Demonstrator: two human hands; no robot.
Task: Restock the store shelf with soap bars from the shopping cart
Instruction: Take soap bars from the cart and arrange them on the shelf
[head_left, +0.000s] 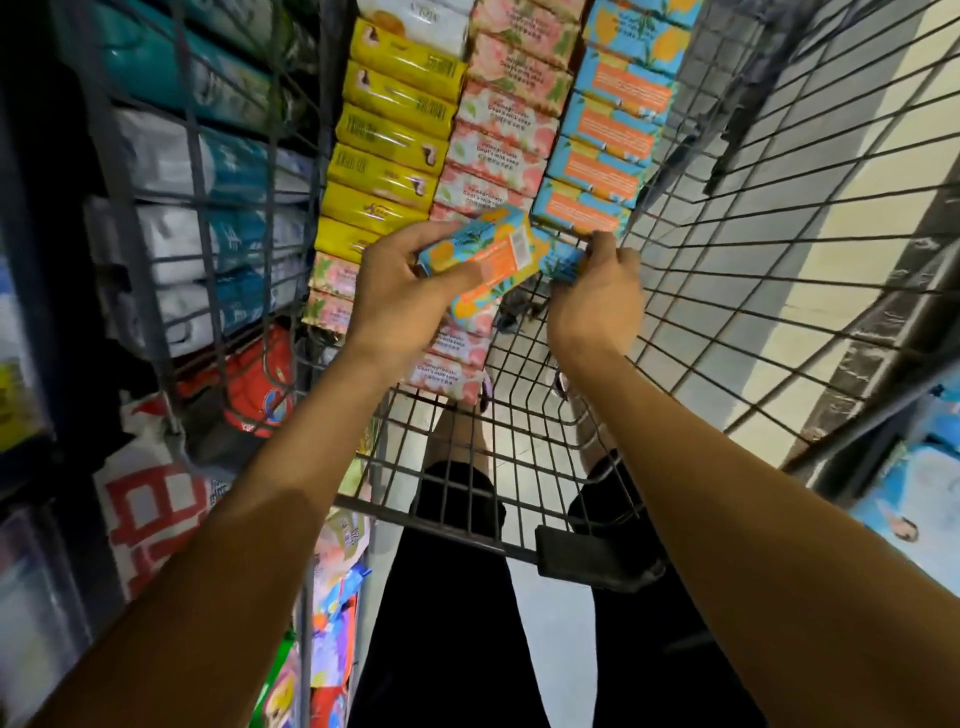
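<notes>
Wire walls of the shopping cart (753, 249) fill the frame's right and centre, leaving bare mesh at lower right. Soap bars stand in three tight rows at top centre: yellow bars (387, 171), pink bars (493, 150), blue bars (597, 166), probably packed edge-on to save room. Mid-frame, the left hand (400, 296) grips stacked blue soap boxes (483, 260); the right hand (597, 291) pinches another blue bar (558, 260) at the row's near end.

Both bare forearms reach forward side by side. The left grip (400, 291) has fingers and thumb curled in a clasp; the right grip (597, 291) pinches with bent fingers.
</notes>
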